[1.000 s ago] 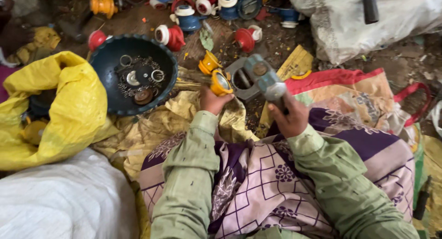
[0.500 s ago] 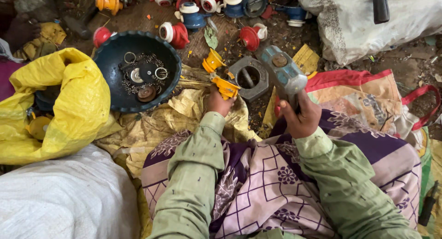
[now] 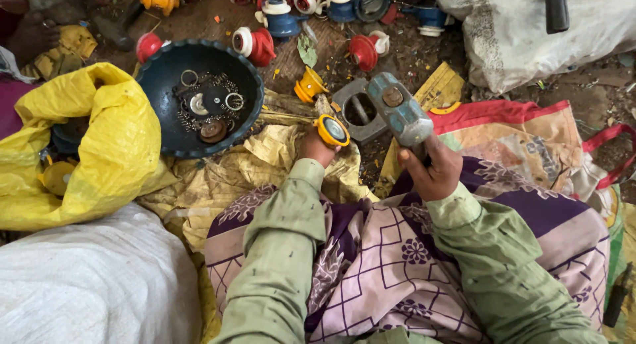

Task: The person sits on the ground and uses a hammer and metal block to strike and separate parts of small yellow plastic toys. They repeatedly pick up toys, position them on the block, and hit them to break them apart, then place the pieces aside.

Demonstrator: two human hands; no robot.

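The right hand (image 3: 434, 172) is gripping a blue-headed hammer (image 3: 399, 113), its fist hiding the handle, with the head hanging over a grey metal block (image 3: 354, 112) that it is partly covering. The left hand (image 3: 317, 147) is pinching a yellow round cap (image 3: 332, 130) just beside that block. A dark bowl (image 3: 165, 129) of rings and washers is sitting to the left, against a yellow sack (image 3: 99, 145); red and blue parts are lying cut off along the top edge.

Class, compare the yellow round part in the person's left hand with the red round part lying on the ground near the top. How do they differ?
The yellow part is gripped in the left hand; the red part lies loose on the ground. The yellow part sits beside the metal block; the red part lies farther away, among other pieces. Both are round.
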